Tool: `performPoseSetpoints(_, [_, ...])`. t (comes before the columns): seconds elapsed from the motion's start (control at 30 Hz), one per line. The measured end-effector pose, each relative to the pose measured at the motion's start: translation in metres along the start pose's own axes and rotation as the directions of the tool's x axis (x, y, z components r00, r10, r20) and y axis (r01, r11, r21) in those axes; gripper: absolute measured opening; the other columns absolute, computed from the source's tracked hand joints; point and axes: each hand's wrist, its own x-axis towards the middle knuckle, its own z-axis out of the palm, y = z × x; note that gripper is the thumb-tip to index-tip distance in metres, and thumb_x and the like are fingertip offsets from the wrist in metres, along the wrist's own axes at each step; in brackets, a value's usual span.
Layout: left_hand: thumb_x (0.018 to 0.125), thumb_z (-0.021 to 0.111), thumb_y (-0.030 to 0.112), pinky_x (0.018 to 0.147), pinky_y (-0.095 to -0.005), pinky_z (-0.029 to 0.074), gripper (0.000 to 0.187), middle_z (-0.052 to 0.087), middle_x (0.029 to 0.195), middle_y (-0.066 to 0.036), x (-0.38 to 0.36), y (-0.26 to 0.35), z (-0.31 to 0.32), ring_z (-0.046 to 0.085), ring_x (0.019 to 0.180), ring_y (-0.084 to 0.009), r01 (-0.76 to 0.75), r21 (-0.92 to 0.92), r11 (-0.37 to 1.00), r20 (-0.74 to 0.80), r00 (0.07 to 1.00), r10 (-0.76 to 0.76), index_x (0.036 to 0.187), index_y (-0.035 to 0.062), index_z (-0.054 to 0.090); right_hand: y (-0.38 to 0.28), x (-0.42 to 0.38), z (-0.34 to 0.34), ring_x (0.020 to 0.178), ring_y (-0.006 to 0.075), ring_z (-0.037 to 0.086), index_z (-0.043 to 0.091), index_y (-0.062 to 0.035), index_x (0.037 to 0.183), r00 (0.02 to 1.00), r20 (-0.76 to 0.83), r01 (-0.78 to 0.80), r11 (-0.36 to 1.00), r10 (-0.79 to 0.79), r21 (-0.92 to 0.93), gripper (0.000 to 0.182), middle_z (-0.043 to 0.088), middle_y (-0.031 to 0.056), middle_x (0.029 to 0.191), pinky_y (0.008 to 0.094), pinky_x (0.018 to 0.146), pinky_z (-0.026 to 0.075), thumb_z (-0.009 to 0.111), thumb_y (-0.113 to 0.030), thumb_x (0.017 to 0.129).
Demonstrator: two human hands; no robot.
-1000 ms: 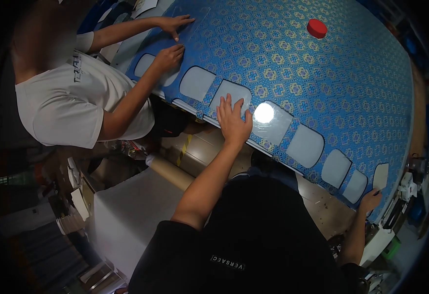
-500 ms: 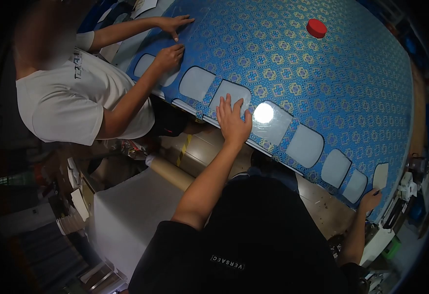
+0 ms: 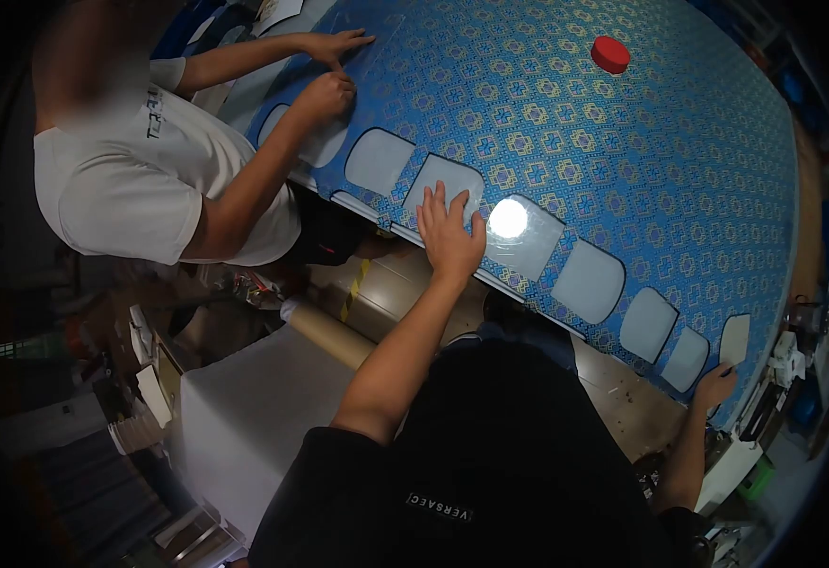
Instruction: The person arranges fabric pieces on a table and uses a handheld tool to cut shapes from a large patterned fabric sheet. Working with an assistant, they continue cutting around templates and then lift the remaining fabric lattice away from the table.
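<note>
My left hand [image 3: 449,235] lies with fingers spread over a grey, round-cornered panel [image 3: 438,175] on the blue patterned fabric [image 3: 623,151]. At the right end of the row, my right hand [image 3: 715,386] has its fingers closed at the lower edge of a cream, round-cornered card [image 3: 735,336]. A small dark spot shows at those fingertips; I cannot tell what it is. Between my hands lie several similar grey panels, among them a glare-lit one [image 3: 528,246], a wide one [image 3: 589,282], and a narrower one [image 3: 648,325]. Another grey panel [image 3: 380,161] lies left of my left hand.
A co-worker in a white shirt [image 3: 131,180] leans over the table's left end, one hand [image 3: 337,45] flat, the other [image 3: 325,95] over a panel. A red round object [image 3: 610,55] sits farther back. Below are a cardboard roll [image 3: 325,331] and a white-covered surface [image 3: 254,417].
The co-worker's nearer hand has shifted slightly up and back, and their body has moved a little. My two hands and the panels stay in place.
</note>
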Motion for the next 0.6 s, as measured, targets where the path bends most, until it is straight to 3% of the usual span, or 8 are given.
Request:
performPoseSetpoints(0.4, [0.085,0.061,0.022,0.117,-0.0519,0.015,0.039,0.040,0.146,-0.023,0.000,0.000,0.000,0.027,0.141,-0.0407,-0.008,-0.001,1.000,-0.009,1.000,0.008,0.121,0.0075,0.061,0.009,0.003,0.006,0.105,0.0428,0.058,0.056,0.0066,0.124,0.999,-0.017,0.041,0.999,-0.041,-0.018,0.050,0.058,0.0261,0.119,0.0524,0.088,0.047,0.046,-0.036,0.100])
performPoseSetpoints(0.6, [0.084,0.062,0.022,0.116,-0.0523,0.016,0.038,0.041,0.146,-0.023,0.000,0.000,0.000,0.029,0.141,-0.0410,-0.015,0.010,1.000,-0.017,1.000,0.015,0.119,0.0072,0.062,-0.003,0.000,-0.003,0.108,0.0424,0.056,0.055,0.0065,0.127,0.998,0.045,-0.055,0.998,0.054,0.024,0.051,0.056,0.0261,0.124,0.0530,0.091,0.046,0.045,-0.036,0.100])
